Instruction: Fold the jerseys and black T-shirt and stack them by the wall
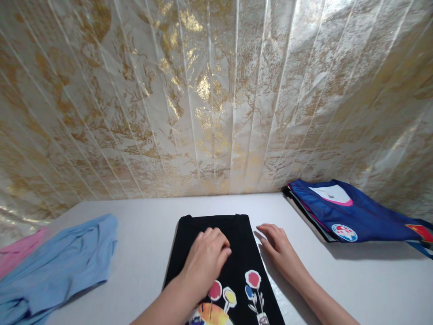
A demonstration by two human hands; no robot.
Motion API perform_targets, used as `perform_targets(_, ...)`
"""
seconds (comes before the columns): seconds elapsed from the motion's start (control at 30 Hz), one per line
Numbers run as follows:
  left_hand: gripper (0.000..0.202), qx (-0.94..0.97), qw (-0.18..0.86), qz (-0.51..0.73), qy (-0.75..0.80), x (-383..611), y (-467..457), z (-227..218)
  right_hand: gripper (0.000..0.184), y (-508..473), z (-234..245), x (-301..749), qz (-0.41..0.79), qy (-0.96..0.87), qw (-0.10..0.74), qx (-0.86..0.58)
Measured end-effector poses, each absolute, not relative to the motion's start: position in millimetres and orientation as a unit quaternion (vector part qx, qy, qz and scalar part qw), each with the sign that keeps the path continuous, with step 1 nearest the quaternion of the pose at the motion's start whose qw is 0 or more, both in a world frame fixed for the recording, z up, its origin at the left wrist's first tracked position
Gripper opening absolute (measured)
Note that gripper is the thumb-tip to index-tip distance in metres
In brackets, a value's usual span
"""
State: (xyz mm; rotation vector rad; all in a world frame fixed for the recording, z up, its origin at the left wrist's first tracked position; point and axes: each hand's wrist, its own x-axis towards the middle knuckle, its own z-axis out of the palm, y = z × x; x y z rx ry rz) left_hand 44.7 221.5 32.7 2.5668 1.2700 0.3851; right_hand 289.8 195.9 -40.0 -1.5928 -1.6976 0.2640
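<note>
A black T-shirt point(240, 253) lies folded into a neat rectangle in the middle of the table, its neckline at the far end. Flower prints in red, yellow and blue show on its near part. My left hand point(209, 250) is over the upper middle of the shirt, fingers loosely bent downward and thumb a little apart, gripping nothing that I can see. Whether its fingertips touch the cloth is hidden. Just beyond the shirt's right edge, my right hand point(277, 248) is open above the table, fingers stretched toward the shirt and holding nothing.
On the right, a stack of folded clothes is topped by a dark blue jersey point(324, 207). At the left lie a light blue garment point(67, 266) and a pink one point(23, 248) on the white table point(142, 234). A gold-patterned, shiny curtain point(209, 99) rises behind.
</note>
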Motion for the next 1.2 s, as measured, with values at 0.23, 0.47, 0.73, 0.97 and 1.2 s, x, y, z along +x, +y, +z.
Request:
perform_targets(0.23,0.05,0.932,0.224,0.032,0.284,64.2,178.2,14.2,0.029,240.8,-27.1,298.8,0.132,-0.663,0.368,-0.639)
perform_targets(0.47,0.022,0.949,0.175,0.072,0.254,73.7,184.7,22.8,0.038,263.2,-23.7,292.4,0.166,-0.684,0.36,-0.613)
perform_targets(0.73,0.021,0.901,0.132,0.159,0.382,105.8,246.2,24.4,0.05,252.4,-12.2,293.4,0.259,-0.71,0.328,-0.566)
perform_targets(0.97,0.033,0.91,0.119,0.164,0.362,80.1,260.0,2.2,0.048,228.7,-6.4,296.1,0.424,-0.671,0.254,-0.553)
perform_targets(1.2,0.039,0.896,0.128,0.195,0.378,77.9,257.9,-7.6,0.034,209.8,-3.9,294.3,0.606,-0.526,0.247,-0.543)
